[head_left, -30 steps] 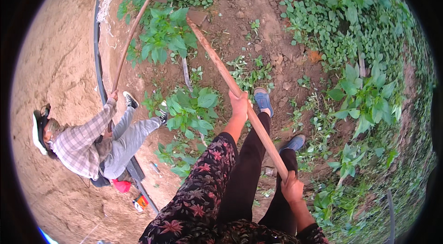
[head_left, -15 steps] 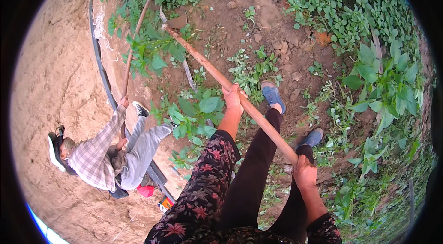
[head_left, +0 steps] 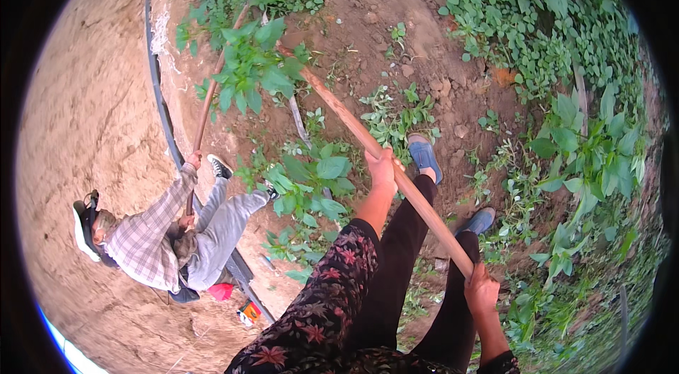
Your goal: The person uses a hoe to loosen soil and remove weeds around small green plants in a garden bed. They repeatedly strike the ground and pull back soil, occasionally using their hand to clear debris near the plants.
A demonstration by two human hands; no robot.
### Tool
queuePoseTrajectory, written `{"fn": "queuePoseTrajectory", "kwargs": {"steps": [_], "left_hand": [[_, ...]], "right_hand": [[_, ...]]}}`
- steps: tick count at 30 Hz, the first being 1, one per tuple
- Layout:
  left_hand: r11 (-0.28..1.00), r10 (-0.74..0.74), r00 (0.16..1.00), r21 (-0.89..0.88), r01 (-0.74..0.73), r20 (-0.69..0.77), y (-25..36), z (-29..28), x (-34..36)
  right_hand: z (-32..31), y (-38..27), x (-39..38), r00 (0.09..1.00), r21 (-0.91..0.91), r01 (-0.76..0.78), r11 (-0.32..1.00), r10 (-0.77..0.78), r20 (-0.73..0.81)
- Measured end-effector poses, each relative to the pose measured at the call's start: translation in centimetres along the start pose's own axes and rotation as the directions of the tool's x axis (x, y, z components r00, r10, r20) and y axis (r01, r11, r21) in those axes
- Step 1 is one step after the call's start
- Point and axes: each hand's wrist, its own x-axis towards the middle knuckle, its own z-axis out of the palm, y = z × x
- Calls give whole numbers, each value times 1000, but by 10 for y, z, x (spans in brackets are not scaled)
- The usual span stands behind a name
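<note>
The left hand (head_left: 382,172) and right hand (head_left: 482,290) both grip the wooden hoe (head_left: 346,116), whose far end, plainly visible half a second ago, is now partly hidden behind the leafy plant (head_left: 256,66).

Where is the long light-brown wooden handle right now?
In the head view, this handle slants from beside green leafy plants at upper left toward lower right, the left hand around its middle, the right hand at its lower end.
</note>
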Motion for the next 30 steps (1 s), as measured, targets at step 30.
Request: {"fn": "queuePoseTrajectory", "kwargs": {"steps": [30], "left_hand": [[956,230,939,119,-267,256,211,126,52]], "right_hand": [[-124,-174,137,995,223,-41,974,60,-80]]}}
